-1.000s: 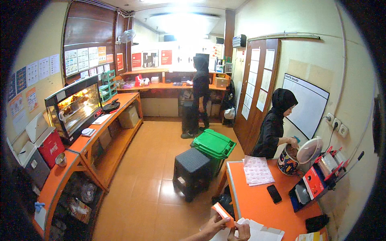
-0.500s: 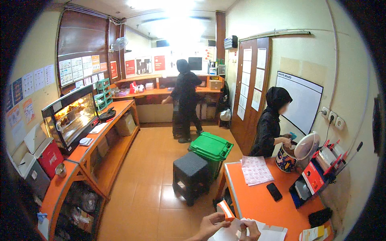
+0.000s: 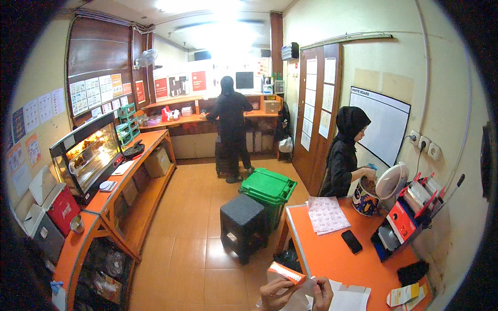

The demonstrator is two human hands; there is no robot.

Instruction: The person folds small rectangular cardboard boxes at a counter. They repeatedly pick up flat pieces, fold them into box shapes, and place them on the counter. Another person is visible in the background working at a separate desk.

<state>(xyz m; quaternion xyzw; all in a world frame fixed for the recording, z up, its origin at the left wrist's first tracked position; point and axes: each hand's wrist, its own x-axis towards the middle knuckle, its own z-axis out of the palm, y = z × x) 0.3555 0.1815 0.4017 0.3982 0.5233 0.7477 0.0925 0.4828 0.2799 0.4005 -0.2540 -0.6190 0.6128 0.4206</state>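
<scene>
At the lower edge, I hold a folded piece of orange and white card (image 3: 288, 273), possibly a paper box or sleeve, between both hands. My left hand (image 3: 276, 294) grips it below its orange edge, fingers closed. On the other side, my right hand (image 3: 321, 294) pinches its white part. The lower part of the card runs out of the picture. Flat white sheets (image 3: 350, 297) lie on the orange table (image 3: 311, 236) just right of my right hand.
A co-worker (image 3: 345, 150) reaches into a patterned tub (image 3: 364, 199). Printed paper (image 3: 328, 214), a black phone (image 3: 351, 241) and a red-and-blue sealing machine (image 3: 402, 223) share the table. A black stool (image 3: 245, 220) and green bin (image 3: 268, 185) stand left. Another person (image 3: 229, 129) stands at the far counter.
The card's orange edge has tilted and swung left in my hands. My right hand has risen slightly. The far person has turned to the counter; the near co-worker's hand has gone into the tub.
</scene>
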